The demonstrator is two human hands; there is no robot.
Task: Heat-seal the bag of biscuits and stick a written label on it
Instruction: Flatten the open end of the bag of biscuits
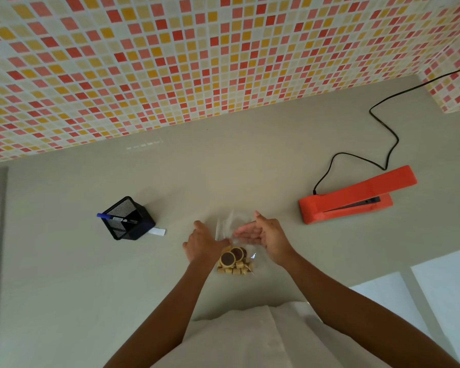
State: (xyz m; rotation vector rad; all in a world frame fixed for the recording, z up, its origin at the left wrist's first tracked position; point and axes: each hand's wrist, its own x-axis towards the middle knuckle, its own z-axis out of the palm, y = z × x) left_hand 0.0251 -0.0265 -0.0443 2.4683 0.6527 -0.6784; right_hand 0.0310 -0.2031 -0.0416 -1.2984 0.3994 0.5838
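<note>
Two hands work at the clear bag of biscuits (235, 257), which lies on the desk (64, 261) straight ahead of the person in the head view, the only one given. The left hand (203, 244) presses on the bag's left edge with its fingers bent, and the right hand (266, 237) is spread flat and released over the empty upper part; whether either truly pinches the film I cannot tell. Inside sit round chocolate-topped biscuits and small square ones, heaped at the near end. A black mesh pen pot (129, 219) holds a blue pen (109, 217), with a white label (158, 231) just beside it. The orange heat sealer (353, 199) stands well apart to the right, its arm raised. Likely risks: creased film giving a leaky seal, or biscuits sliding toward the mouth when the bag is lifted.
</note>
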